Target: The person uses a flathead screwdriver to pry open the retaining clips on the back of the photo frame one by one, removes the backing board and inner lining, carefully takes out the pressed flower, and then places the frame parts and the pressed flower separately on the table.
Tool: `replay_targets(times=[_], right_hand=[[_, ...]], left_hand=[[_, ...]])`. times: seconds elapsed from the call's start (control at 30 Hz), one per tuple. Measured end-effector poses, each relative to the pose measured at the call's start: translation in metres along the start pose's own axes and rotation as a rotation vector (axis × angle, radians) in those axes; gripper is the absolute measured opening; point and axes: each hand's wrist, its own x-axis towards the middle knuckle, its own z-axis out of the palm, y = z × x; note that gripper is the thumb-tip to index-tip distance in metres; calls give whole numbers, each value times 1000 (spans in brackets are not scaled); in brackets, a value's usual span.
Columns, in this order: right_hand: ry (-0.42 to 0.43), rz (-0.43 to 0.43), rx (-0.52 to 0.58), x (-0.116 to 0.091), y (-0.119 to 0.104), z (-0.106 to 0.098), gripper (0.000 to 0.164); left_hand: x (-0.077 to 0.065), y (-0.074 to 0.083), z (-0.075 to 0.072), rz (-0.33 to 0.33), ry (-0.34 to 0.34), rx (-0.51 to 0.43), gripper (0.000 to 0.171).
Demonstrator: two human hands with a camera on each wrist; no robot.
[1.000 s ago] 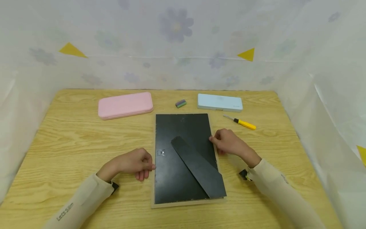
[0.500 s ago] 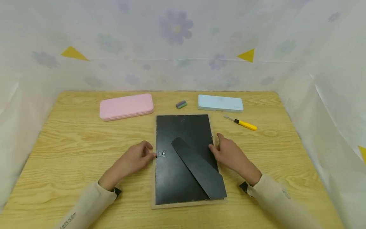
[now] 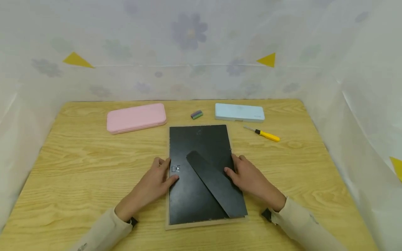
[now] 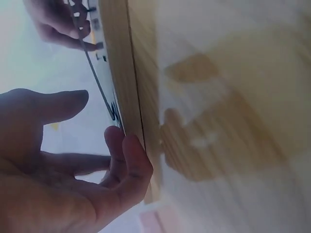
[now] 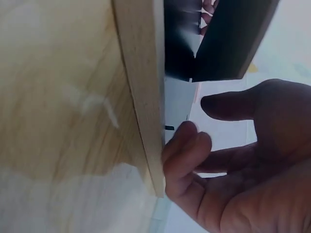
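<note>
A picture frame point(image 3: 198, 195) lies face down between both hands, its black back up and a pale wooden edge around it. The black stand leg point(image 3: 213, 181) slants across the back, lifted a little in the right wrist view. My left hand point(image 3: 154, 181) is at the left side: bent fingertips point(image 4: 138, 162) touch the wooden edge point(image 4: 121, 63), while the thumb hovers above the back. On the right side my right hand point(image 3: 251, 176) mirrors this, fingers point(image 5: 182, 160) against the wooden edge point(image 5: 146, 82) and thumb apart from it.
Behind the frame lie a pink case point(image 3: 136, 118), small purple and green pieces point(image 3: 196, 114) and a pale blue case point(image 3: 239, 112). A yellow-handled screwdriver point(image 3: 267, 135) rests to the right. White flowered sheeting point(image 3: 188, 80) borders the wooden table point(image 3: 78, 167).
My left hand has moved up along the frame's left side, and its thumb now reaches over the back. My right hand has slid slightly nearer along the right side. The frame stays in place.
</note>
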Motion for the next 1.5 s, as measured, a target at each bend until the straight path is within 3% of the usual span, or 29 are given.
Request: replay_targets(times=[0.27,0.5,0.6,0.83,1.07,1.3,1.5], right_hand=[[-45,-6,296,4,7,-4,60],[-67,109,585,6,13,-12,55],[-71,139,661,7,16,-14,52],[-81,154,717,8,21,-16,50],[-79,152,715,9,23,-15,49],[-85,152,749,10,26,-13,45],[-99,165,770,13,24,-12,43]], left_hand=[[5,-2,-7,-147,-50,-403,68],[7,-3,-19,-237,-91,-767,58],[9,-4,-22,-284,-102,-865,57],[11,-7,-21,-324,-166,-908,62],[13,-10,-20,-345,-169,-893,64],[15,-10,-22,-333,-183,-880,65],[20,-8,-22,-289,-151,-835,58]])
